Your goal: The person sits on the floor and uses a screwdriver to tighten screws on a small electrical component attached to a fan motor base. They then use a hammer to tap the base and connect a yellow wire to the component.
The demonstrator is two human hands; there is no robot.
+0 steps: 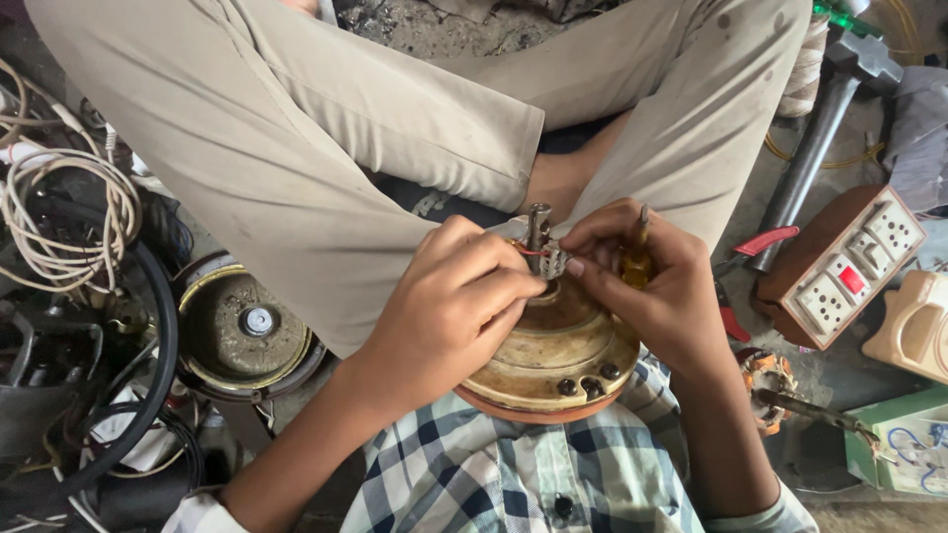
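Hands are working together at the shaft (pixel 538 229) of a round motor housing (pixel 553 360). The left hand (pixel 459 301) is pinching red wires (pixel 533 252); the right hand (pixel 652 281) is gripping a yellow screwdriver (pixel 637 262).

An informal electrical repair workshop, worked from the floor. A person sits cross-legged on dusty, cracked concrete (pixel 434 25), ringed by clutter. To one side lie tangled cream and black cables (pixel 69 212) and a round, grimy motor cover (pixel 242 331). To the other side are a hammer (pixel 825 118), red-handled pliers (pixel 755 247), a wooden switchboard with white sockets (pixel 849 266), and a copper-wound motor rotor (pixel 770 380). A worn, cream motor housing (pixel 553 355) rests in the person's lap.
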